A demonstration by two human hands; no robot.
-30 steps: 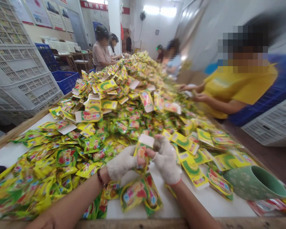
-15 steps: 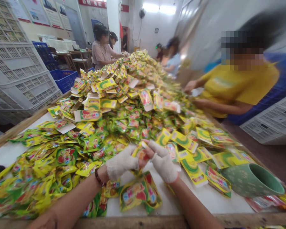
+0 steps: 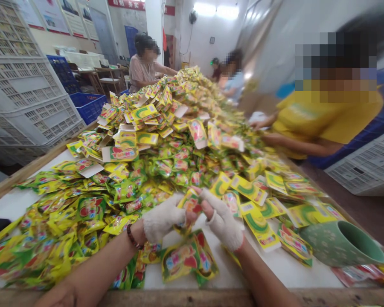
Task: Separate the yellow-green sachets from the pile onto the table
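Both my hands wear white fingerless gloves and meet over the near part of the table. My left hand [image 3: 166, 217] is closed round a small yellow fruit-printed packet [image 3: 191, 202]; blur hides whether it is a carton or a sachet. At the packet's upper right edge, my right hand [image 3: 222, 217] pinches it with thumb and fingers. Below them lie fruit-printed sachets [image 3: 182, 262] on the white tabletop [image 3: 225, 275]. A large heap of green and yellow sachets [image 3: 91, 208] spreads to the left. Flat yellow cartons [image 3: 259, 224] lie to the right of my right hand.
A green flowered cup [image 3: 326, 243] lies on its side at the right, by a clear red-marked wrapper [image 3: 355, 275]. Mixed cartons and sachets pile up toward the back. White crates [image 3: 45, 89] stand left. A person in a yellow top [image 3: 320, 117] works at right; others sit farther back.
My right fingers have shifted slightly on the packet, showing more of its printed face. The view has moved a little. The yellow-topped person's hands have moved.
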